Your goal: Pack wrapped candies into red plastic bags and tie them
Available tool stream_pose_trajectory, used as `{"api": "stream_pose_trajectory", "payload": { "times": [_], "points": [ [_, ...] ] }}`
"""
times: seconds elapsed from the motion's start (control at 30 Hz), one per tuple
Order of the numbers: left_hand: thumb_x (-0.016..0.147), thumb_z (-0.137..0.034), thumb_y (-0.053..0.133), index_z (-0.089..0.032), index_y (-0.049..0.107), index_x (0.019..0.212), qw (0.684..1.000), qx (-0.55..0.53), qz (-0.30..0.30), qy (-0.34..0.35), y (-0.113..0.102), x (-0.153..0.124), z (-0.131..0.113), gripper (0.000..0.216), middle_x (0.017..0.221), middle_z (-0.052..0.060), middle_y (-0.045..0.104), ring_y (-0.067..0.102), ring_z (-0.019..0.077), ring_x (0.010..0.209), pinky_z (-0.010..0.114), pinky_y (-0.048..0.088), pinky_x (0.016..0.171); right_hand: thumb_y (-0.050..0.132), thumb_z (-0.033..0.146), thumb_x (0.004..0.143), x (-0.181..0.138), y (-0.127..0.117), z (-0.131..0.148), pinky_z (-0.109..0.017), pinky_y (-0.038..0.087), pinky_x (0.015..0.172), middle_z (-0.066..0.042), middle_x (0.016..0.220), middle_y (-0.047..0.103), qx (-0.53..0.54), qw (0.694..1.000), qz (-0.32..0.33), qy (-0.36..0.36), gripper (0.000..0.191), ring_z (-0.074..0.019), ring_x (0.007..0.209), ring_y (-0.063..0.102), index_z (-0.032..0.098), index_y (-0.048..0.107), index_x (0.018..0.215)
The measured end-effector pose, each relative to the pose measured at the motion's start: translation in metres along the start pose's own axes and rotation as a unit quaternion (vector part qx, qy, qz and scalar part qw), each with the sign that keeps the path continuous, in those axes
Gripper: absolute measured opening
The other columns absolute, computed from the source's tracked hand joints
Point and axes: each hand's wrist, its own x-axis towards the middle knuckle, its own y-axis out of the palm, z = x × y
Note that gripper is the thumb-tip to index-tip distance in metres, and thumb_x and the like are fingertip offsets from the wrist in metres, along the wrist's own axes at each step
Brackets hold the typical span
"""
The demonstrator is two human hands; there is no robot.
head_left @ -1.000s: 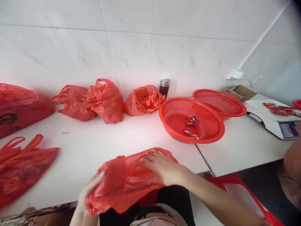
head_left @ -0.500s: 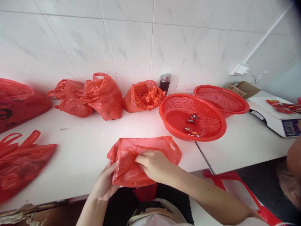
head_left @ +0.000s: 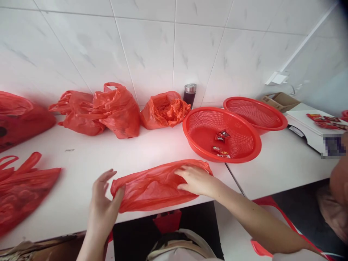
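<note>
A red plastic bag [head_left: 154, 190] lies flattened and spread lengthwise along the front edge of the white table. At its left end is my left hand [head_left: 103, 199], fingers raised and apart, the thumb against the bag's edge. My right hand [head_left: 194, 179] rests over the bag's right end with fingers spread. Behind it, to the right, a red perforated basket [head_left: 195, 145] holds several small wrapped pieces [head_left: 223, 136].
Full red bags [head_left: 118, 112] and a crumpled open bag [head_left: 160, 112] line the wall. A dark flask [head_left: 189, 96], second red basket [head_left: 255, 112], cardboard box [head_left: 282, 101] and scale [head_left: 304, 127] with red packets stand right. Another person's arm [head_left: 338, 170] shows there.
The bag has gone from bunched to spread out wide and flat. My left hand has moved left and loosened; my right hand has moved right and its fingers have spread.
</note>
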Motion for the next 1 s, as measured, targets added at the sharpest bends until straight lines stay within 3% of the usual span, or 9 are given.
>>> {"api": "stream_pose_trajectory", "payload": {
  "times": [0.07,0.13,0.23,0.3,0.43,0.53,0.67,0.83,1.0],
  "points": [
    [0.078,-0.026,0.065,-0.024,0.063,0.097,0.983,0.061,-0.028,0.168,0.008,-0.014,-0.020,0.019,0.139,0.009,0.048,0.041,0.0329,0.135,0.051,0.031,0.113,0.057,0.026,0.090,0.003,0.002,0.007,-0.038,0.046,0.092,-0.013,0.116,0.069,-0.015,0.998,-0.038,-0.038,0.028,-0.0283,0.111,0.063,0.019,0.070,0.114],
    [0.079,-0.016,0.061,-0.025,0.066,0.086,0.960,0.103,-0.001,0.262,0.019,-0.027,-0.038,0.012,0.141,0.007,0.046,0.039,0.0346,0.137,0.057,0.024,0.115,0.049,0.018,0.093,0.007,0.004,0.014,-0.035,0.046,0.089,-0.011,0.110,0.071,-0.008,0.996,-0.069,-0.055,0.027,-0.0249,0.104,0.065,0.019,0.070,0.110],
    [0.082,-0.008,0.054,-0.027,0.069,0.086,0.945,0.135,0.063,0.292,0.033,-0.042,-0.051,0.025,0.140,0.005,0.048,0.037,0.0347,0.139,0.063,0.017,0.116,0.047,0.013,0.093,0.012,0.010,0.019,-0.036,0.045,0.089,-0.010,0.111,0.071,-0.008,0.994,-0.090,-0.057,0.031,-0.0240,0.104,0.065,0.020,0.067,0.114],
    [0.082,-0.007,0.052,-0.029,0.069,0.091,0.944,0.124,0.079,0.295,0.038,-0.047,-0.053,0.029,0.140,0.005,0.050,0.039,0.0337,0.138,0.063,0.020,0.115,0.054,0.017,0.090,0.014,0.015,0.019,-0.042,0.043,0.095,-0.013,0.117,0.069,-0.030,0.995,-0.081,-0.047,0.031,-0.0279,0.111,0.062,0.020,0.065,0.119],
    [0.081,-0.016,0.060,-0.033,0.073,0.098,0.929,0.130,0.116,0.326,0.048,-0.054,-0.049,0.027,0.151,0.003,0.042,0.033,0.0380,0.141,0.064,0.019,0.114,0.074,0.032,0.075,0.017,0.021,0.016,-0.051,0.045,0.096,-0.017,0.133,0.058,-0.046,0.998,-0.029,-0.009,0.064,-0.0379,0.118,0.056,0.023,0.054,0.135],
    [0.082,-0.023,0.063,-0.032,0.075,0.099,0.907,0.235,0.169,0.305,0.067,-0.051,-0.035,0.022,0.156,0.007,0.035,0.025,0.0445,0.143,0.070,0.020,0.109,0.076,0.035,0.071,0.017,0.021,0.017,-0.051,0.052,0.081,-0.019,0.139,0.051,-0.044,0.999,0.014,0.008,0.076,-0.0401,0.106,0.063,0.032,0.048,0.141],
    [0.086,-0.015,0.053,-0.027,0.073,0.114,0.875,0.370,0.209,0.230,0.083,-0.020,-0.010,0.036,0.156,0.015,0.032,0.027,0.0440,0.143,0.064,0.033,0.106,0.074,0.027,0.071,0.011,0.015,0.015,-0.054,0.051,0.085,-0.020,0.147,0.040,-0.053,0.996,0.073,0.018,0.092,-0.0436,0.113,0.060,0.036,0.031,0.151],
    [0.081,-0.005,0.043,-0.029,0.059,0.136,0.859,0.443,0.220,0.130,0.060,0.034,0.003,0.062,0.160,0.016,0.021,0.045,0.0412,0.132,0.052,0.051,0.090,0.063,0.008,0.071,-0.005,-0.001,-0.013,-0.043,0.054,0.084,-0.014,0.158,0.028,-0.007,0.987,0.148,0.068,0.096,-0.0382,0.123,0.056,0.042,0.025,0.153],
    [0.081,-0.006,0.036,-0.035,0.046,0.145,0.866,0.373,0.310,0.118,0.047,0.035,-0.003,0.071,0.156,0.006,0.031,0.058,0.0270,0.118,0.035,0.056,0.079,0.065,0.015,0.076,-0.016,-0.021,-0.032,-0.044,0.045,0.103,-0.009,0.160,0.029,0.048,0.989,0.133,0.048,0.087,-0.0335,0.136,0.044,0.040,0.031,0.151]
  ]
}}
